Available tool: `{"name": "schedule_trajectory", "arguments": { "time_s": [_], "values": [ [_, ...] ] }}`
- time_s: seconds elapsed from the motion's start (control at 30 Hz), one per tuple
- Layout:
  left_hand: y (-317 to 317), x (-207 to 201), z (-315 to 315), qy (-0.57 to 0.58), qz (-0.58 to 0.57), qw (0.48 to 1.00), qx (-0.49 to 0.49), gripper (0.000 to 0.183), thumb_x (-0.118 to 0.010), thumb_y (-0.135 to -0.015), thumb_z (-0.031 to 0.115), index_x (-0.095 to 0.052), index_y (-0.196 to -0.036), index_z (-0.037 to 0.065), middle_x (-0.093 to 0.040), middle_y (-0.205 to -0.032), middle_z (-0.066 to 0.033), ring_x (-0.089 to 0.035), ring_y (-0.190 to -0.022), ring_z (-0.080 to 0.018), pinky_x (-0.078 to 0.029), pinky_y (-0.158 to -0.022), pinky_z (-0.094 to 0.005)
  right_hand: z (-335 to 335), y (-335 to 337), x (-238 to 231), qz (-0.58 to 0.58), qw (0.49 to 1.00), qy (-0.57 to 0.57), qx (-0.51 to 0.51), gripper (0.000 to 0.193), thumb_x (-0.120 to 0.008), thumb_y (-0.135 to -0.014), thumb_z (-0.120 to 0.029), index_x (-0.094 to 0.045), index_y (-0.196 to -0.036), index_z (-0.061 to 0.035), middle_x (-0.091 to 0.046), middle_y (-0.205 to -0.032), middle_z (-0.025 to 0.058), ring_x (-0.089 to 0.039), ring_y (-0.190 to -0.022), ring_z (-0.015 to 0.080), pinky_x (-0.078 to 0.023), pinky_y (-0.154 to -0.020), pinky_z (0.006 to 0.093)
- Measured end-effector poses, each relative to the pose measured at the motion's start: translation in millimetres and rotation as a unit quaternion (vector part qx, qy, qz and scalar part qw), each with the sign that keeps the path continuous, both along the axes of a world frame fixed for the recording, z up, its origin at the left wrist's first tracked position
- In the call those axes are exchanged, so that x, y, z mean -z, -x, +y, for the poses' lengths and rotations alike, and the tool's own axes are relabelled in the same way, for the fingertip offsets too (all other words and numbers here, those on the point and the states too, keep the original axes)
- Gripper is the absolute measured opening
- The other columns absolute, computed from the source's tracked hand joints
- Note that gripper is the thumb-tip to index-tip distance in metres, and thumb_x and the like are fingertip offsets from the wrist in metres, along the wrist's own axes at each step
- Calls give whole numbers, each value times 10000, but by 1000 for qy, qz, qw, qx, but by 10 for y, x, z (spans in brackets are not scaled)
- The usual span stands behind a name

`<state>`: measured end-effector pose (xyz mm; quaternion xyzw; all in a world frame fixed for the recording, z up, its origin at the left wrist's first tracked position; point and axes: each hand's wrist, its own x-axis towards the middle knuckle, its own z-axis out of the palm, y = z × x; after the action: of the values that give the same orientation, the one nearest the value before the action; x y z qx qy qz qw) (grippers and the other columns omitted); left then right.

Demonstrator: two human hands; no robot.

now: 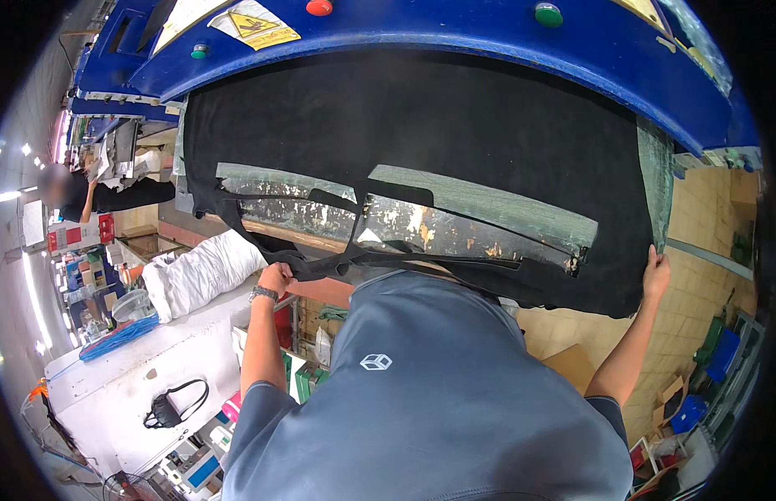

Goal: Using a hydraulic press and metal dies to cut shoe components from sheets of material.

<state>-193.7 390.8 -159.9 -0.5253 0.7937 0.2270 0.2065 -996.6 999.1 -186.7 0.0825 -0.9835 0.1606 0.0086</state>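
A wide sheet of black fabric with long cut-out openings is spread under the front beam of a blue machine. Its near edge hangs toward my body in narrow strips. At the near left, my left hand is closed on a bunched part of that edge. Far to the right, my right hand pinches the sheet's right edge, the arm stretched out. Through the openings shows a worn, scratched board, with a pale green surface along the far side of the cut-outs.
Across the far side runs the blue machine beam, with a red button, green buttons and a warning label. A white bundle and a black bag lie on a white table at left. A co-worker stands far left.
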Motion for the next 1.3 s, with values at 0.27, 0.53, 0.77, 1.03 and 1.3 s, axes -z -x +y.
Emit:
{"name": "schedule_trajectory", "arguments": {
  "time_s": [0.27,0.53,0.77,1.03,1.3],
  "values": [
    [-136,-44,97,-28,92,993,67,171,-757,-779,7,-726,-943,45,-740,-997,-157,-700,-959,-377,-571,-826,-437,188,222,143,-18,997,21,-69,445,-791,-983,-419,-635,-878,-16,-606,-733,72,-532,-682,194,-501,-687,389],
    [-18,-332,273,-51,63,988,-133,382,-780,-946,246,-717,-1256,32,-737,-1260,-196,-677,-1234,-383,-537,-1031,-437,-596,171,-227,39,993,-76,-84,509,-762,-997,-362,-651,-1328,9,-669,-1304,231,-645,-1227,415,-518,-1039,488],
    [-757,-49,-236,-12,111,974,-199,402,-769,-979,274,-703,-1281,17,-760,-1110,-173,-717,-1054,-272,-551,-930,-378,-1893,-704,-754,91,966,12,-244,400,-718,-1030,-291,-665,-1263,30,-652,-1312,232,-618,-1254,415,-485,-1081,468],
    [-1303,604,-798,-63,282,924,-250,185,-650,-1027,50,-711,-1199,16,-692,-777,-82,-658,-728,-169,-544,-719,-344,-3624,-2274,-1065,83,941,72,-321,331,-776,-974,-224,-717,-1195,15,-660,-1339,223,-631,-1261,399,-496,-1093,447],
    [-2235,735,-676,-126,250,887,-367,236,-692,-1047,209,-763,-1155,11,-702,-733,-70,-652,-605,-127,-522,-564,-334,-5895,-3694,-1156,76,894,58,-437,518,-768,-983,-329,-652,-1381,-18,-556,-1519,236,-533,-1410,410,-438,-1176,458]
  ]
}}
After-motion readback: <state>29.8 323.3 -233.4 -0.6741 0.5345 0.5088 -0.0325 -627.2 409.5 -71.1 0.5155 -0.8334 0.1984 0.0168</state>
